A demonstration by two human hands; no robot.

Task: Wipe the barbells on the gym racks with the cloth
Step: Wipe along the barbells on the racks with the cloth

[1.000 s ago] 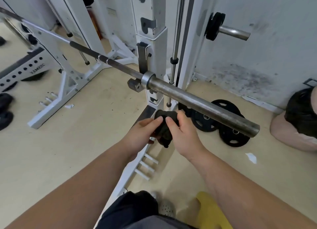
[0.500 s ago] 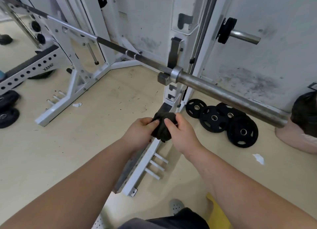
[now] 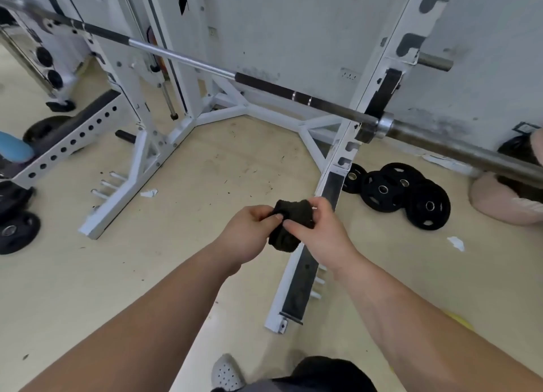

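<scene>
Both hands pinch a black cloth [image 3: 289, 230] bunched between them: the left hand [image 3: 249, 233] has curled fingers and a thumb on its left edge, and the right hand [image 3: 320, 233] lays its thumb across the front with fingers wrapped round the far side. The cloth looks dark, nubbly and crumpled, hanging low over the floor [image 3: 205, 171], below the barbell [image 3: 264, 84] and apart from it. The barbell lies across the white rack [image 3: 390, 47], with a bright shaft, dark knurled bands and a dull sleeve running right above black plates [image 3: 396, 191].
</scene>
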